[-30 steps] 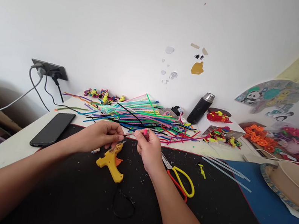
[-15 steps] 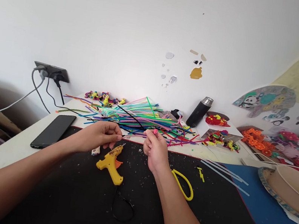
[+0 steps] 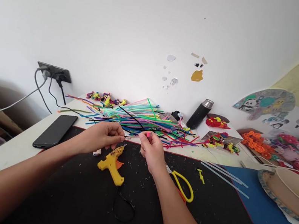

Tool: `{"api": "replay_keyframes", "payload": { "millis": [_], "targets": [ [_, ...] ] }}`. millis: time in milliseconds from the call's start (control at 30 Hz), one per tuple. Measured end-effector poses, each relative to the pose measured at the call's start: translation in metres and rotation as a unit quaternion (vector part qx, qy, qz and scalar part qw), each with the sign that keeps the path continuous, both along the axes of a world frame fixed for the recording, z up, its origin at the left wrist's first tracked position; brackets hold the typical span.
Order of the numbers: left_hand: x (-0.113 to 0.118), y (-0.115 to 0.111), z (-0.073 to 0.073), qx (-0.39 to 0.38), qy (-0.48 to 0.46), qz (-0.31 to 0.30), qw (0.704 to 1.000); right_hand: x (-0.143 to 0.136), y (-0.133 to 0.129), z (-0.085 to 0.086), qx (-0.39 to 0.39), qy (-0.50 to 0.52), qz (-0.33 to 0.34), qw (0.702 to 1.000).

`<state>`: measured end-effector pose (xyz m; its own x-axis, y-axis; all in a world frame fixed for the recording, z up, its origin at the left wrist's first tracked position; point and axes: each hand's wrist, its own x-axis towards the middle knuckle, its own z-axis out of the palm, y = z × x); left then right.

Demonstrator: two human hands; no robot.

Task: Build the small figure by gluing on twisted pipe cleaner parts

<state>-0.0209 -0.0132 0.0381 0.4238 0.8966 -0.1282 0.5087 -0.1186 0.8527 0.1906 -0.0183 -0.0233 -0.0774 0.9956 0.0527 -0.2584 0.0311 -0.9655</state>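
My left hand [image 3: 105, 137] is closed in a pinch on one end of a thin pinkish strand [image 3: 132, 137], which spans the short gap to my other hand. My right hand [image 3: 153, 154] is closed too, thumb and finger on the strand's right end, with a small bright pink piece [image 3: 148, 134] showing at its fingertips. The strand's exact kind is too small to make out. Just below my left hand a yellow glue gun [image 3: 113, 167] lies on the black mat [image 3: 72, 198]. Yellow-handled scissors [image 3: 187, 185] lie beside my right forearm, partly hidden by it.
Behind the hands spreads a heap of coloured pipe cleaners [image 3: 134, 115]. A phone [image 3: 55, 131] lies at left, and a black flask [image 3: 200, 114] leans by the wall. Clear glue sticks [image 3: 226, 176], a small yellow-green piece [image 3: 201, 176] and a round basket [image 3: 293, 193] are at right.
My right hand has come slightly left, nearer to my left hand, and turned a little. The visible strand between them is shorter. The view has shifted slightly.
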Motion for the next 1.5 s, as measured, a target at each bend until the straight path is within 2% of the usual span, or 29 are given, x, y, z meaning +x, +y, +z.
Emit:
{"api": "replay_keyframes", "payload": {
  "millis": [333,500,600,733,833,900,1000,1133,1233,1367,1500],
  "targets": [
    [0.002,0.000,-0.004,-0.002,0.009,-0.017,1.000,0.000,0.002,-0.012,0.032,-0.100,-0.016,0.994],
    [-0.008,0.011,-0.010,0.062,0.065,-0.001,0.996,0.002,0.002,-0.010,0.064,-0.189,-0.036,0.979],
    [-0.017,0.019,-0.013,0.065,0.054,0.015,0.996,0.003,-0.002,-0.005,0.100,-0.298,-0.048,0.948],
    [-0.021,0.023,-0.016,0.059,0.032,0.011,0.998,0.003,-0.009,0.000,0.143,-0.465,-0.026,0.873],
    [-0.018,0.022,-0.018,0.046,0.022,0.006,0.999,0.003,-0.011,-0.001,0.173,-0.543,-0.005,0.822],
    [-0.015,0.021,-0.020,0.029,0.029,0.007,0.999,0.004,-0.010,-0.003,0.182,-0.571,0.001,0.800],
    [-0.011,0.020,-0.020,0.021,0.042,0.003,0.999,0.004,-0.007,-0.004,0.184,-0.587,0.007,0.788],
    [-0.009,0.018,-0.021,0.033,0.051,-0.009,0.998,0.005,-0.006,-0.006,0.187,-0.584,0.018,0.790],
    [-0.009,0.018,-0.021,0.030,0.049,-0.011,0.998,0.006,-0.004,-0.007,0.198,-0.557,0.005,0.807],
    [-0.010,0.020,-0.021,0.027,0.040,-0.006,0.999,0.007,0.000,-0.007,0.189,-0.451,-0.040,0.871],
    [-0.009,0.020,-0.019,0.036,0.048,-0.005,0.998,0.004,0.001,-0.008,0.123,-0.317,-0.067,0.938]
  ]
}}
